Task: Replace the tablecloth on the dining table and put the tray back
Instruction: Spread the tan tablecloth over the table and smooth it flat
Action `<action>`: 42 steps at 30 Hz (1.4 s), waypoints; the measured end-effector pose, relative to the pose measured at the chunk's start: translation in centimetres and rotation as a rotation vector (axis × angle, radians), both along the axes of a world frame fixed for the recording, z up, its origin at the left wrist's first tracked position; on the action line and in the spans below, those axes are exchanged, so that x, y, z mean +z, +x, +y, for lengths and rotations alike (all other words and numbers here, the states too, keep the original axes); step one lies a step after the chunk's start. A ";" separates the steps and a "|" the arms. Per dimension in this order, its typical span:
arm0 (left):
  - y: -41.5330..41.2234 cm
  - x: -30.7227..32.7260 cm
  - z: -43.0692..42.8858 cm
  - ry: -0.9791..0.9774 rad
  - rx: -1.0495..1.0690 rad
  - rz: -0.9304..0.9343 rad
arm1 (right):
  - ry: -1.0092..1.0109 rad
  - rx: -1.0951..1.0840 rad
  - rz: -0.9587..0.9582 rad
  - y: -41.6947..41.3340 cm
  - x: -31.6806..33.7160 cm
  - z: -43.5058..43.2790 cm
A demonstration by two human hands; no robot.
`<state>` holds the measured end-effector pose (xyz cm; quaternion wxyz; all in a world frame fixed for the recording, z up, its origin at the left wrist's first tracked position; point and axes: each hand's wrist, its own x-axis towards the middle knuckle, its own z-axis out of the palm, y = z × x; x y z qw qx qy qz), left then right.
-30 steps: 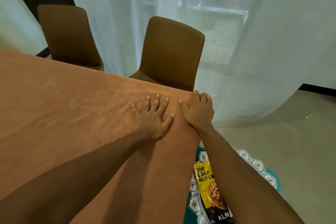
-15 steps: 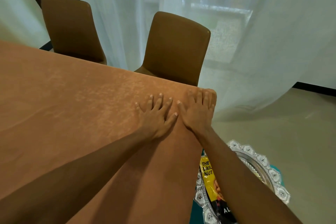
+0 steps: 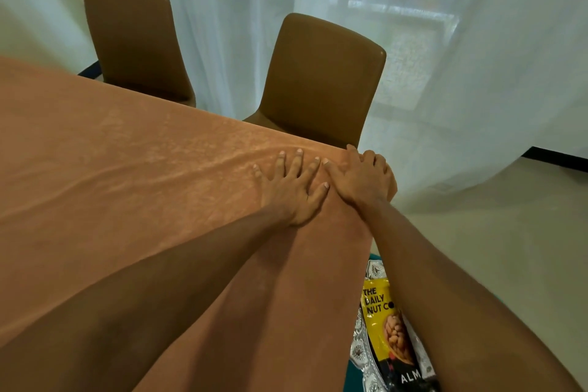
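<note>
An orange-brown tablecloth (image 3: 133, 175) covers the dining table and hangs down over its near side. My left hand (image 3: 294, 188) lies flat on the cloth near the far right corner, fingers spread and straight. Beside it, my right hand (image 3: 362, 178) covers the corner itself, its fingers bent down over the edge of the cloth. Low at the right, partly behind my right forearm, a silver ornate tray (image 3: 361, 350) holds a yellow almond packet (image 3: 386, 325); what the tray rests on is hidden.
Two brown chairs stand along the table's far side, one (image 3: 321, 79) right behind the corner, the other (image 3: 133, 41) further left. White sheer curtains (image 3: 461, 73) hang behind them. Beige floor (image 3: 496, 248) spreads at the right.
Both hands have slid a little toward the far right corner; the right hand's fingers now wrap over the edge. Ripples have formed in the cloth left of my left hand.
</note>
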<state>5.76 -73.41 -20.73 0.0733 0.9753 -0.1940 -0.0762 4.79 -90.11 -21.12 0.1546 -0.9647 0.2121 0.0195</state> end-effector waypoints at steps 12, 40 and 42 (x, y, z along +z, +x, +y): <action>-11.1 -0.2 7.2 -0.067 -0.080 -0.016 | 0.034 0.077 -0.053 -4.7 3.2 4.1; -42.1 0.0 31.4 -0.052 -0.198 0.007 | -0.063 -0.019 -0.097 -43.9 0.1 31.1; -44.0 0.2 32.4 -0.049 -0.197 0.012 | -0.057 -0.020 -0.104 -46.6 0.0 32.4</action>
